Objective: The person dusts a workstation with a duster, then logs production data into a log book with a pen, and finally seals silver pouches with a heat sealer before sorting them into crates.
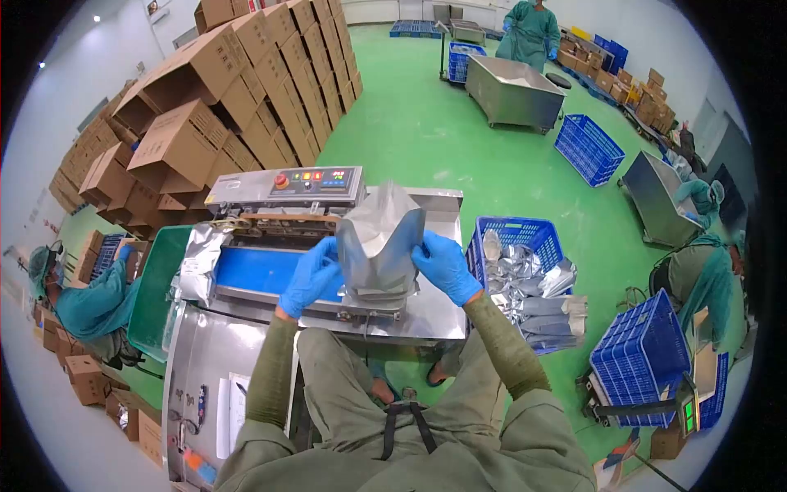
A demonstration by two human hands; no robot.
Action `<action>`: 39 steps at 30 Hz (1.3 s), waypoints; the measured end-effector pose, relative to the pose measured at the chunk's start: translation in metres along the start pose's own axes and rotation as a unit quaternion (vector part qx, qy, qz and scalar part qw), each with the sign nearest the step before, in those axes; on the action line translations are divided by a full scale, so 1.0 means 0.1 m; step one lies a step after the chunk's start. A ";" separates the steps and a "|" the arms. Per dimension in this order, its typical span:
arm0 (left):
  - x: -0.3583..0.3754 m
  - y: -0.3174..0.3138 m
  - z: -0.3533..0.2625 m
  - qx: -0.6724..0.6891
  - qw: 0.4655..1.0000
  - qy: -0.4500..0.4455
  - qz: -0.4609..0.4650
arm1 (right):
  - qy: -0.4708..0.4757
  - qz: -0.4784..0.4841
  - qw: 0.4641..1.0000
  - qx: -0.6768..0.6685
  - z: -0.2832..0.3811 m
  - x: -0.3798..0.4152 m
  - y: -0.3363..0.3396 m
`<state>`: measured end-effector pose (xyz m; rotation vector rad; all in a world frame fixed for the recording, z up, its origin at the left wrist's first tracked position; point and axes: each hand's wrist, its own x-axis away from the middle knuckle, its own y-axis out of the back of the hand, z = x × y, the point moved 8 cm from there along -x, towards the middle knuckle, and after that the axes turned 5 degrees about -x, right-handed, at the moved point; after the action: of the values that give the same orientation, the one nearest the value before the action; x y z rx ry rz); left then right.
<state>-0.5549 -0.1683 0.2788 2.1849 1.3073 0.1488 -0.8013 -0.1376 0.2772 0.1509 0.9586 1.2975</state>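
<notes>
- Person in a teal gown (94, 303) sits at the far left, beside a green tub (164, 262). Behind rise high stacks of brown cartons (156, 139), some with open ends.
- Silver pouch with a printed label (199, 264) lies across the left end of a machine. By its place, it looks further along than the pouch being held, though whether it is closed cannot be told.
- Metal worktop (246, 338) in front of the machine carries a notepad (229, 414) with a pen on it.
- Blue belt (258, 279) runs along the machine, below a control panel (316, 182) with a red button and lit displays.
- Left hand (305, 280), in a blue glove, has its fingers closed on the near-left edge of an upright silver pouch.
- Upright silver pouch (379, 258) stands between the hands at the machine's front edge. Its top is spread, so it appears unsealed; its contents cannot be seen.
- Right hand (449, 266), also gloved in blue, pinches the pouch's right edge. The hands are apart, one on each side.
- Blue crate (516, 221) to the right holds many silver pouches (533, 287), some heaped, some in a row; these appear still to be handled, though the view does not confirm it.
- Steel cart (516, 94) and another person in teal (531, 33) are farther back; more people and blue crates (635, 353) line the far right.
</notes>
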 end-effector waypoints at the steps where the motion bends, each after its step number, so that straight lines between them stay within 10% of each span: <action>1: -0.01 0.05 -0.08 -0.049 0.999 -0.020 -0.007 | 0.023 0.008 1.000 0.000 0.04 0.07 -0.02; 5: 0.00 0.20 0.02 -0.400 0.895 -0.188 -0.063 | 0.138 -0.005 0.983 0.124 -0.16 0.30 0.15; 6: 0.08 0.16 0.04 -0.508 0.854 -0.110 0.007 | 0.151 0.062 0.963 0.216 -0.36 0.43 0.02; 11: 0.26 0.07 -0.10 -0.245 0.898 -0.259 -0.257 | 0.115 -0.159 0.979 -0.050 0.16 0.41 0.36; 13: 0.20 -0.04 0.39 -0.008 0.946 -0.010 -0.323 | -0.014 -0.131 0.983 -0.130 -0.05 0.42 0.16; 16: 0.03 0.00 0.15 0.146 0.929 0.068 -0.333 | -0.156 -0.143 0.941 -0.265 -0.18 0.33 0.05; 21: -0.39 -0.35 2.03 0.018 0.960 0.160 -0.229 | -0.267 -0.110 0.912 -0.293 -0.93 0.28 -0.63; 26: -0.43 -0.20 2.47 -0.023 0.957 0.196 -0.213 | -0.299 -0.097 0.902 -0.296 -1.27 0.20 -1.15; 29: -0.55 0.01 2.46 -0.060 0.954 0.212 -0.204 | -0.218 -0.107 0.940 -0.238 -1.27 0.04 -1.33; 31: -0.61 0.07 2.90 -0.021 0.965 0.194 -0.174 | 0.096 -0.178 0.979 0.038 -1.02 -0.05 -1.43; 37: -0.47 0.63 2.94 -0.432 0.898 0.033 -0.073 | -0.248 -0.051 0.911 -0.327 -1.21 -0.29 -2.13; 39: -0.23 0.93 3.42 -0.426 0.898 0.093 -0.068 | -0.030 -0.080 0.989 -0.120 -1.13 -0.46 -2.13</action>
<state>-0.3656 -0.3651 0.0510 1.3456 1.1729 0.7397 -0.7166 -0.2908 0.1047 -0.0732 0.7413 1.2415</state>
